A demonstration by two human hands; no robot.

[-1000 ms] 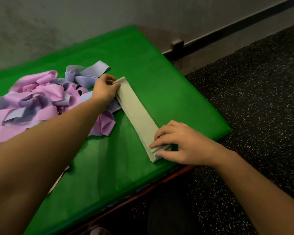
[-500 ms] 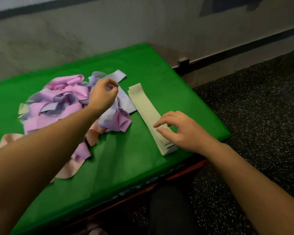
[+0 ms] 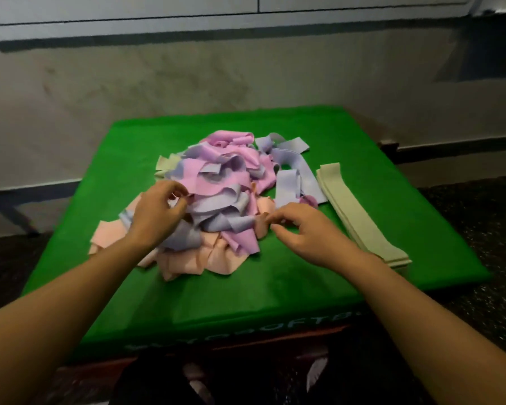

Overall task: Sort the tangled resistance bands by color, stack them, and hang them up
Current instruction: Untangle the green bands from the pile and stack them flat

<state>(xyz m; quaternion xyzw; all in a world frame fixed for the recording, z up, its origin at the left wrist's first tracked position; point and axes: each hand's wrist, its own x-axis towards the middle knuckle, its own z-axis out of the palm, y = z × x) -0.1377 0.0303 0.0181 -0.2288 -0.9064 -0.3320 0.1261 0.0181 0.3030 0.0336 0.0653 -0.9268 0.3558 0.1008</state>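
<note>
Tangled bands [image 3: 222,197] lie heaped mid-table [image 3: 275,287], green stack [image 3: 360,217] flat to their right. Left hand [image 3: 155,214] and right hand [image 3: 301,232] have curled fingers at the heap's edge; whether they pinch anything I cannot tell

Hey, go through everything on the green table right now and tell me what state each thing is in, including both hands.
Pale green flat elastic bands: sorted, stacked flat, at the table's right edge.
Pink, lavender and peach bands pile: tangled, unsorted, mid-table.
Stray pale green band: still in the pile's far left.
Left hand: on the pile, fingers curled; grip unclear.
Right hand: at the pile's near right edge, fingertips pinched; grip unclear.
Green-covered table: covered, holding all bands.
</note>
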